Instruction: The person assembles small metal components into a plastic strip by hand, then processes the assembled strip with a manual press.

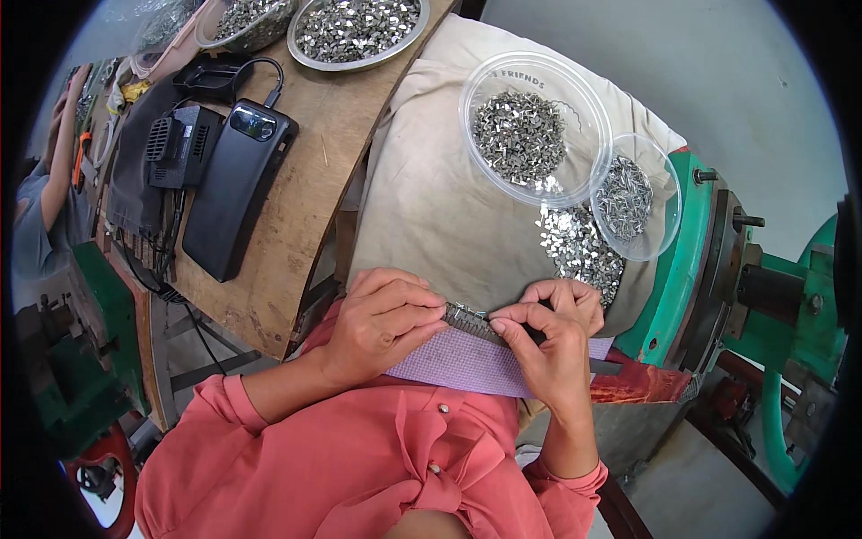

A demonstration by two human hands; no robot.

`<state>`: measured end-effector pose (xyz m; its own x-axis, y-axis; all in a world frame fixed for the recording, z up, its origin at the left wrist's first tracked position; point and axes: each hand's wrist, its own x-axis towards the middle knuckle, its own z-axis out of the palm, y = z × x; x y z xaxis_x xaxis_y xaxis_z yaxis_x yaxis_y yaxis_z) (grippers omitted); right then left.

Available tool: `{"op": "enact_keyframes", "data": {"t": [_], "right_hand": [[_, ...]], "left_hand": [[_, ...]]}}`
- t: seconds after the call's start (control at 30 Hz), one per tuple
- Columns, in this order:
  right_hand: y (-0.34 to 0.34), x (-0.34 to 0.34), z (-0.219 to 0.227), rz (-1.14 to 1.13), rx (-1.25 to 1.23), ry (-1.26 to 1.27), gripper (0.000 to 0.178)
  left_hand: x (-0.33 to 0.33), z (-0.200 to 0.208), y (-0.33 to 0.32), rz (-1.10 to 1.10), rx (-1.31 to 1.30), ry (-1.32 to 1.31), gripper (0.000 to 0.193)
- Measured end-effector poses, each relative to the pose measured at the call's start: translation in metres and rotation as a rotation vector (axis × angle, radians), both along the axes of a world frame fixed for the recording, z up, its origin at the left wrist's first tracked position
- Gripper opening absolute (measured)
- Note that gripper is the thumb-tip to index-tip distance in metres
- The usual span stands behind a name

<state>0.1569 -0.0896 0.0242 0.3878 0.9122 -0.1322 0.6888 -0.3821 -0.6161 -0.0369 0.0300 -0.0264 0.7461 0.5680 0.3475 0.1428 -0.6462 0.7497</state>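
Firstly, one beige cloth-covered worktop (422,207); toward its far edge, one large, round, clear plastic tub (588,126) of small grey metal pieces; by its right edge, one smaller, round, clear plastic dish (665,202) of slender silvery pieces; just beside both, one loose heap of shiny metal chips (584,247); at the near edge, left hand (382,314) and right hand (552,332), each pinching one end of one narrow, dark grey, ribbed metal strip (476,327).
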Motion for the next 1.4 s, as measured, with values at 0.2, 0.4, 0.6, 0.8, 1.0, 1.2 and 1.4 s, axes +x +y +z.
{"op": "enact_keyframes", "data": {"t": [0.2,0.4,0.6,0.8,1.0,1.2,1.4], "right_hand": [[0.001,-0.001,0.002,0.011,-0.007,0.007,0.01],[0.0,-0.003,0.003,-0.013,-0.003,-0.074,0.01],[-0.004,0.002,0.008,0.001,-0.038,-0.095,0.01],[-0.005,0.006,0.009,0.017,-0.037,-0.082,0.01],[-0.002,0.004,0.011,0.012,-0.045,-0.104,0.01],[-0.007,0.003,0.01,-0.03,-0.039,-0.105,0.01],[-0.008,-0.002,0.001,-0.089,0.017,-0.089,0.01]], "left_hand": [[0.0,0.0,0.0,-0.01,-0.002,0.007,0.026],[0.0,0.001,0.001,-0.008,-0.008,0.006,0.026],[-0.001,0.0,0.0,-0.001,-0.014,0.009,0.023],[-0.004,-0.002,-0.001,-0.011,-0.029,0.006,0.023],[-0.004,-0.001,0.0,-0.012,-0.04,0.001,0.023],[-0.004,0.0,0.001,-0.019,-0.034,0.001,0.027],[-0.003,-0.001,0.001,-0.016,-0.031,0.0,0.023]]}}
